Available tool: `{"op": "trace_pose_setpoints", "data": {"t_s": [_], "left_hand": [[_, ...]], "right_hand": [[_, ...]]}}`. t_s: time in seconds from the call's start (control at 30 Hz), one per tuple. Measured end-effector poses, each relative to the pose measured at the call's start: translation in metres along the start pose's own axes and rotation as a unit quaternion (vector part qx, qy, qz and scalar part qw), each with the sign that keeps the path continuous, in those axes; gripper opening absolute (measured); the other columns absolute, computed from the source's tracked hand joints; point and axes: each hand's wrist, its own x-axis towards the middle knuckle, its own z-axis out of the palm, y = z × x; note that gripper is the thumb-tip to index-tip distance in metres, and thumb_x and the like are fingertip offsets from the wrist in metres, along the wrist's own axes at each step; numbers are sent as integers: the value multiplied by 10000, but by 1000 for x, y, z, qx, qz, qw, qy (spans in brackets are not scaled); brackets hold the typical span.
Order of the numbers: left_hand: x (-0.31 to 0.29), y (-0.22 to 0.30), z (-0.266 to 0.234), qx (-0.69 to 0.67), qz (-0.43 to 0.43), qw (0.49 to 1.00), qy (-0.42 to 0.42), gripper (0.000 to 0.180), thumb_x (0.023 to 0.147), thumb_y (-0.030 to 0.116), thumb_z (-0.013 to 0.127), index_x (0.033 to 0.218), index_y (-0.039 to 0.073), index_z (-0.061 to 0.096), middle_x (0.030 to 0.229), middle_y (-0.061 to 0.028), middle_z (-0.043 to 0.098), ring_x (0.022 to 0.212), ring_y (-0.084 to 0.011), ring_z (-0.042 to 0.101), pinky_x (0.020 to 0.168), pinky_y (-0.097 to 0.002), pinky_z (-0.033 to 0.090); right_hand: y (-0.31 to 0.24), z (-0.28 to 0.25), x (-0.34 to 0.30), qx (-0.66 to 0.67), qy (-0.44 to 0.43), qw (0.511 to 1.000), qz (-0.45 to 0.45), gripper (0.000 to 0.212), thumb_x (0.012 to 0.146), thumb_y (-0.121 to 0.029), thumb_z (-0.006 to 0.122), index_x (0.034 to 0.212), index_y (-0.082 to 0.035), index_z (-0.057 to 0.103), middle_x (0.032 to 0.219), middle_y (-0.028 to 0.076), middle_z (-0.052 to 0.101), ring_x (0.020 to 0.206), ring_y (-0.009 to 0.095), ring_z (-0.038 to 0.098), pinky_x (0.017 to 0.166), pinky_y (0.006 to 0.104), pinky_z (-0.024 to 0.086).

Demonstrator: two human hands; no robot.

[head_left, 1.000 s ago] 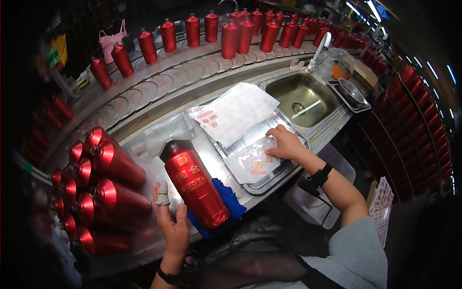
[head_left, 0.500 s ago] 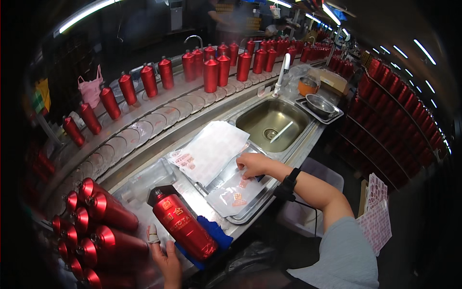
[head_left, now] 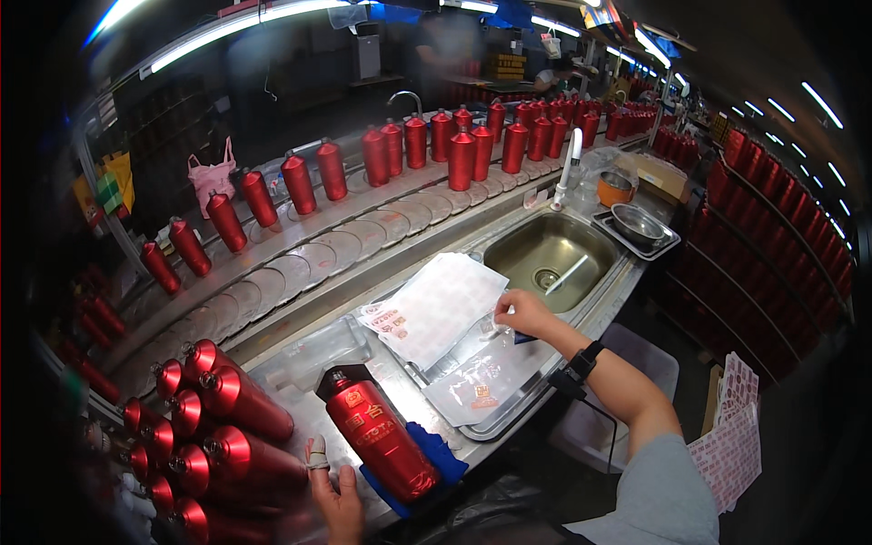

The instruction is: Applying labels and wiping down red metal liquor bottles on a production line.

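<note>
The red bottle (head_left: 381, 436) at seven o'clock looks glossy, metallic; the blue cloth (head_left: 446, 457) at six, matt. The clear sheet (head_left: 468, 386) at five looks like shiny plastic (the sink (head_left: 510, 250), smooth metal).

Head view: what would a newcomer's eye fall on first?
Probably the red bottle with gold lettering, lying on a blue cloth beside the left hand. Then the row of red bottles standing along the conveyor across the back, and the bottle cluster at lower left.
</note>
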Motion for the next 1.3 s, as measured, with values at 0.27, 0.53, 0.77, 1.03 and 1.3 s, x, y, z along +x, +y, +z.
{"op": "trace_pose_setpoints", "data": {"t_s": [0.27,0.53,0.77,1.03,1.3], "left_hand": [[-3,24,2,-37,-115,992,-41,525,980,152,514,1424,-80,358,1462,-218,393,1355,-292,355,1118,-376,256],[4,38,7,6,-139,989,-58,550,980,142,536,1426,-107,331,1452,-214,410,1335,-273,379,1096,-353,312],[1,26,20,-137,-194,968,-83,723,846,57,733,1413,-40,294,1309,-169,489,1214,-243,487,982,-345,451],[8,37,26,-145,-193,966,-87,757,814,6,744,1408,-25,275,1274,-171,518,1143,-255,544,946,-345,490],[8,29,23,-238,-120,955,-129,859,844,110,718,1501,-19,181,1393,-230,464,1265,-267,502,1061,-373,387]], "right_hand": [[85,-59,16,-50,97,958,266,203,666,-223,760,800,-72,733,865,136,710,820,278,683,727,380,531],[131,-60,19,-228,-21,899,373,371,640,-224,797,975,-76,736,1068,150,701,1012,331,670,854,408,539],[105,-54,22,-272,-114,877,380,464,649,-227,830,1065,-56,716,1145,142,683,1059,323,658,874,428,535],[122,-54,26,-273,-134,884,355,485,627,-216,834,1058,-30,712,1133,165,682,1040,330,665,866,425,539],[91,-74,22,-219,41,925,307,276,669,-228,756,893,-66,745,914,168,714,879,337,690,780,407,549]]}}
